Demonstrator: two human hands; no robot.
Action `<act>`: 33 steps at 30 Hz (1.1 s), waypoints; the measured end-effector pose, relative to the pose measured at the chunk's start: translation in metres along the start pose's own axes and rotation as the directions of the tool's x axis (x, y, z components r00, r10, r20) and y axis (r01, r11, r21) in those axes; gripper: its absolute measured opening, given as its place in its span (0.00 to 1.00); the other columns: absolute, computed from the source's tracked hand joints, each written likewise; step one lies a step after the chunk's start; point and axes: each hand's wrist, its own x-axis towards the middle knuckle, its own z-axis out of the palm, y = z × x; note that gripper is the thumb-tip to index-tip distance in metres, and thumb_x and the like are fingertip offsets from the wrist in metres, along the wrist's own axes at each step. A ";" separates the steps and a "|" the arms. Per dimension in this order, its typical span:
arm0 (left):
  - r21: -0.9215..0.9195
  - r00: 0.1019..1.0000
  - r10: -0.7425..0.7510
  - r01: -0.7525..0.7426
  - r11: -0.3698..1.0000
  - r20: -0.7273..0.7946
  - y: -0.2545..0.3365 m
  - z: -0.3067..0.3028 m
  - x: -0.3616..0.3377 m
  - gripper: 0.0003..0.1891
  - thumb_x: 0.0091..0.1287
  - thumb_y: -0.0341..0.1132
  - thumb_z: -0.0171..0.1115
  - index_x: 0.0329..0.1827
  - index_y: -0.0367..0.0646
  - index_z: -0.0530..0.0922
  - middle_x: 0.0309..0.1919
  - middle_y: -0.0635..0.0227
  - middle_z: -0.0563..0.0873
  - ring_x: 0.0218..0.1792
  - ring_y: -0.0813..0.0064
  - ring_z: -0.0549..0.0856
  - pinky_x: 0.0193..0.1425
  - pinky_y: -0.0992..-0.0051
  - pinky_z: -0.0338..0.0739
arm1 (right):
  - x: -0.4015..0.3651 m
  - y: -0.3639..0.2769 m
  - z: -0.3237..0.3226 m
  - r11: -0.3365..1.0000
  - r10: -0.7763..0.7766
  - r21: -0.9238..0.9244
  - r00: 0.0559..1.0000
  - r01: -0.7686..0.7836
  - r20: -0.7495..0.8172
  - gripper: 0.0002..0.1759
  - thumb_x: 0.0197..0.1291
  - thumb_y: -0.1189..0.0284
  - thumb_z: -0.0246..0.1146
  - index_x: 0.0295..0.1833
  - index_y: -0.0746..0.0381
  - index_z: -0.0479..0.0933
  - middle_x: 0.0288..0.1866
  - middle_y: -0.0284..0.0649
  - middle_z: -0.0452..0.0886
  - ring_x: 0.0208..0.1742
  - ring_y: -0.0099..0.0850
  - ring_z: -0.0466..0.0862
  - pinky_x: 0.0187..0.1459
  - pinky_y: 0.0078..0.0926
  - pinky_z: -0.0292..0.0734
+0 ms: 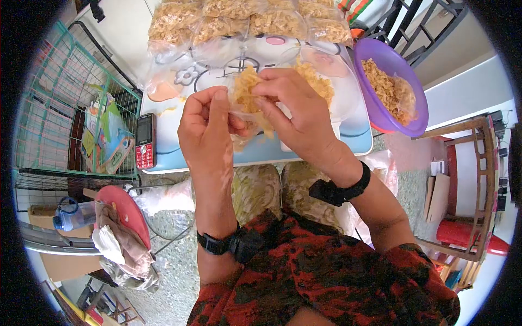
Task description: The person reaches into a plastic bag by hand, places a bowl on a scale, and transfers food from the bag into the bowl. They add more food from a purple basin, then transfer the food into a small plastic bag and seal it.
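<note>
My left hand [209,117] pinches the edge of a clear plastic bag [251,116] above the near part of the table, thumb against fingers. At the bag's mouth, my right hand [296,108] has its fingers closed on some yellow, flake-like chips [246,87]. Part of the bag and its lower contents are hidden behind both hands. Just beyond my right hand lies a pile of the same flakes [318,84], in what looks like a clear, round-edged holder, partly covered by that hand.
Several filled bags [277,24] line the back of the patterned table [190,158]. A purple basin [422,120] with more flakes stands at the right. A red phone [145,142] lies at the left edge, beside a green wire cage [51,108]. A red stool [136,212] is lower left.
</note>
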 end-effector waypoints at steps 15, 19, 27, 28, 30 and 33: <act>0.054 0.998 0.048 -0.046 0.997 -0.029 0.000 -0.010 0.009 0.08 0.71 0.35 0.61 0.43 0.37 0.80 0.22 0.76 0.77 0.19 0.90 0.71 0.21 0.86 0.65 | 0.026 0.004 -0.007 0.985 -0.167 0.107 0.894 0.134 0.416 0.06 0.60 0.69 0.61 0.40 0.59 0.78 0.36 0.42 0.81 0.40 0.47 0.82 0.39 0.41 0.78; 0.124 0.998 0.042 -0.047 0.991 0.039 0.005 -0.006 0.001 0.10 0.70 0.37 0.62 0.43 0.39 0.81 0.26 0.74 0.80 0.21 0.87 0.72 0.24 0.85 0.66 | 0.029 0.003 -0.004 0.995 -0.098 0.070 0.863 0.072 0.496 0.07 0.60 0.68 0.59 0.37 0.58 0.80 0.34 0.44 0.83 0.37 0.47 0.83 0.38 0.44 0.77; 0.046 1.000 0.019 -0.019 0.999 0.001 0.005 -0.010 0.001 0.09 0.71 0.37 0.61 0.42 0.39 0.80 0.23 0.75 0.77 0.20 0.87 0.69 0.23 0.84 0.64 | 0.037 0.000 0.013 0.990 -0.041 -0.093 0.853 0.105 0.520 0.10 0.60 0.68 0.57 0.35 0.63 0.79 0.32 0.51 0.82 0.35 0.52 0.83 0.37 0.45 0.77; 0.046 1.000 0.013 -0.012 0.999 -0.020 0.006 -0.012 0.002 0.09 0.72 0.37 0.61 0.42 0.39 0.79 0.23 0.75 0.77 0.20 0.86 0.69 0.23 0.84 0.64 | 0.036 -0.002 0.012 0.998 -0.007 -0.045 0.880 0.032 0.475 0.08 0.59 0.70 0.58 0.37 0.64 0.78 0.34 0.50 0.81 0.36 0.50 0.82 0.38 0.42 0.77; 0.045 0.998 -0.001 0.004 0.999 -0.064 0.006 -0.018 0.004 0.10 0.72 0.38 0.60 0.41 0.39 0.79 0.23 0.75 0.77 0.20 0.86 0.69 0.24 0.84 0.64 | 0.036 -0.012 0.006 0.992 0.075 0.064 0.917 -0.108 0.393 0.08 0.58 0.75 0.59 0.43 0.66 0.75 0.36 0.49 0.80 0.37 0.46 0.82 0.40 0.35 0.76; -0.030 0.999 0.008 -0.009 1.000 -0.046 0.006 -0.020 0.006 0.10 0.71 0.35 0.61 0.43 0.36 0.78 0.23 0.74 0.77 0.19 0.88 0.71 0.21 0.84 0.66 | 0.038 -0.020 -0.002 0.897 0.297 0.150 0.818 -0.416 0.492 0.10 0.56 0.79 0.56 0.45 0.67 0.73 0.38 0.51 0.80 0.39 0.47 0.81 0.43 0.35 0.76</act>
